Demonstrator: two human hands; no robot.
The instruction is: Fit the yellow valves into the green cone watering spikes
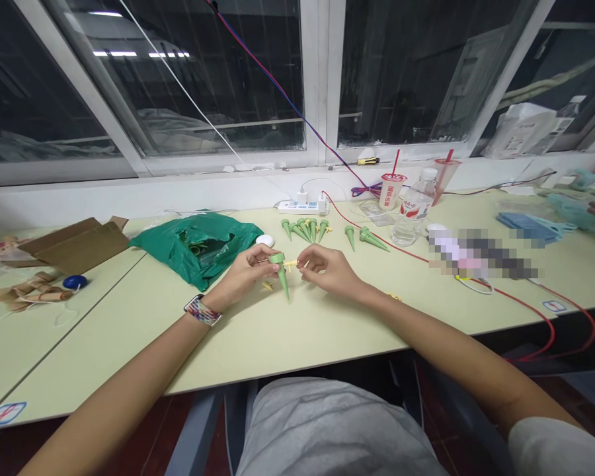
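Observation:
My left hand (258,270), with a patterned watch band at its wrist, pinches a green plastic watering spike (283,281) by its wide top. The spike points down above the table. From its side sticks a small yellow valve (291,264), whose outer end meets the closed fingertips of my right hand (327,268). A loose yellow piece (268,285) lies under my left hand, and another yellow piece (395,297) is partly hidden by my right forearm. Behind my hands lie several green spikes (305,229), some with yellow parts, and more green spikes (371,238) rest to their right.
A torn green plastic bag (203,241) and a white round object (264,241) stand left of centre. Further left are a cardboard box (77,244) and a blue ball (75,282). A power strip (302,207), bottle (412,211), cup (391,193) and red cable (371,239) lie behind and right.

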